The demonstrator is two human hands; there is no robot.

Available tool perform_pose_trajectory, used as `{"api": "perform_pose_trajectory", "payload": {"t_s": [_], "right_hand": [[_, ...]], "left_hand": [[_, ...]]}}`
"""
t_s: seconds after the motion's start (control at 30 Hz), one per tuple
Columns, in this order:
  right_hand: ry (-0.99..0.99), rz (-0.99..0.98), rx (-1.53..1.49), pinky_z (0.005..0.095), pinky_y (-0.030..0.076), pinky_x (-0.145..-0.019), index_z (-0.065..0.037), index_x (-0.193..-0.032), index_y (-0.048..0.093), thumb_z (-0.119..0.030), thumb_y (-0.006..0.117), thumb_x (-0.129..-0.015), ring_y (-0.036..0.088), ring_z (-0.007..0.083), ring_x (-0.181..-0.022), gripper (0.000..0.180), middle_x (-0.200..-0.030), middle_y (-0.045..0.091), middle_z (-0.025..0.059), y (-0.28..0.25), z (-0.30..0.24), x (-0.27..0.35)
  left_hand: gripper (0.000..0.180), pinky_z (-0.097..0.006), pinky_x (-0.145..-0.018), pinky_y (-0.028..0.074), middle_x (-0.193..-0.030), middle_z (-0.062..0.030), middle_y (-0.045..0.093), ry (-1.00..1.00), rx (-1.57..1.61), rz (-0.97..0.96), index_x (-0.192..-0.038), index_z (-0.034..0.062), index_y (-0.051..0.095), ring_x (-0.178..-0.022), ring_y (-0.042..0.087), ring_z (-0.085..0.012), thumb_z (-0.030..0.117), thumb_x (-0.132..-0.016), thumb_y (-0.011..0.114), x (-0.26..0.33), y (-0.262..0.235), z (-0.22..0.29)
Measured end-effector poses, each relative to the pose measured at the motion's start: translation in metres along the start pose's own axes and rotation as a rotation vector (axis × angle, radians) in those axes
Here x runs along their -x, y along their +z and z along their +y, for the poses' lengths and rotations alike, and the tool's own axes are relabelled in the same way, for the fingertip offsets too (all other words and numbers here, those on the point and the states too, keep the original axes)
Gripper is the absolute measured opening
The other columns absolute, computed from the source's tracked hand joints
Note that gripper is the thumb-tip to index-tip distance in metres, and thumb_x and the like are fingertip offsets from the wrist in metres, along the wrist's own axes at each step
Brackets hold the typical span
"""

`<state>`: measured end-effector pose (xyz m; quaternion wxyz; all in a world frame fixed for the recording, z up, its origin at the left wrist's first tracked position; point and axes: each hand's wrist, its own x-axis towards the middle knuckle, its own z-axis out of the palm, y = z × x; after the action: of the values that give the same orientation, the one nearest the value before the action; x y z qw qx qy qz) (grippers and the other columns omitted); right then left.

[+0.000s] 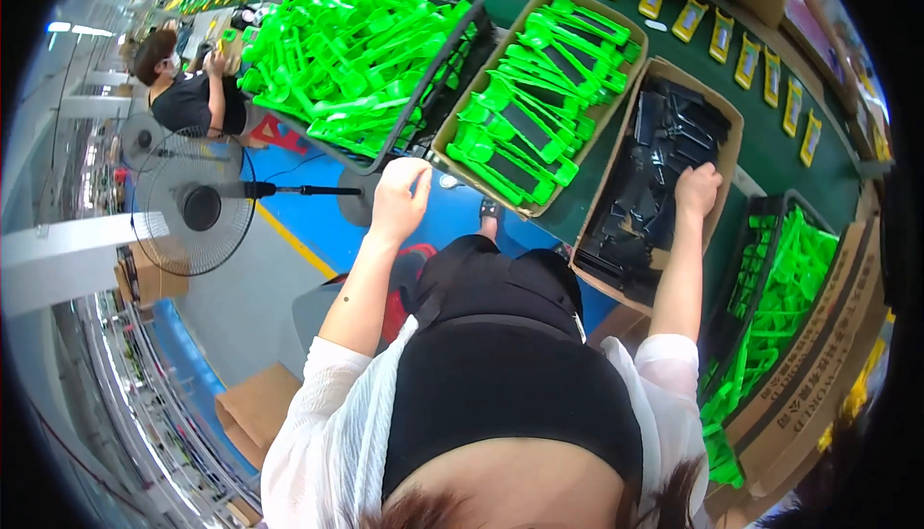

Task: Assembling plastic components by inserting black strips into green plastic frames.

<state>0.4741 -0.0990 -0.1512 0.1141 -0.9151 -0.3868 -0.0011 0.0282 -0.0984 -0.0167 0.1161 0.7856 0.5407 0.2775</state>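
Observation:
My left hand hovers by the near corner of a black plastic crate heaped with bright green plastic parts. Its fingers are curled in, and whatever they may hold is hidden. Beside it, a cardboard box holds green frames, several with dark flat panels in them. My right hand reaches over the right side of a second cardboard box, which is full of glossy black plastic pieces. Those fingers are bent together against the black pieces; their tips do not show clearly.
Yellow-and-grey devices lie in a row along the green work surface. Another black crate of green parts stands at right, beside flattened cardboard. A standing fan and a seated co-worker are at left.

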Motion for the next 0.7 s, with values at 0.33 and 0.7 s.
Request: {"api": "perform_pose_trajectory", "payload": {"t_s": [0.33,0.7], "right_hand": [[-0.085,0.173,-0.374,0.0417,0.047,-0.067,-0.005,-0.101,0.054,-0.022,0.055,-0.079,0.061,0.0329,-0.077,0.028,-0.084,0.063,0.0157,-0.008,0.034,0.018],[0.417,0.039,-1.018,0.0201,0.036,-0.036,0.001,-0.097,0.050,-0.012,0.054,-0.084,0.052,0.0073,-0.052,0.019,-0.080,0.064,0.0086,-0.035,-0.039,0.145]], "left_hand": [[0.023,-0.037,-0.084,0.042,-0.097,-0.0160,0.058,-0.117,-0.145,0.212,-0.098,0.0019,0.057,-0.094,0.054,-0.0313,0.007,-0.076,0.058,-0.046,-0.048,-0.105],[0.014,-0.035,-0.071,0.045,-0.086,-0.0123,0.061,0.021,-0.079,0.044,-0.091,0.0015,0.061,-0.078,0.056,-0.0278,0.007,-0.079,0.056,-0.097,-0.046,-0.218]]}}
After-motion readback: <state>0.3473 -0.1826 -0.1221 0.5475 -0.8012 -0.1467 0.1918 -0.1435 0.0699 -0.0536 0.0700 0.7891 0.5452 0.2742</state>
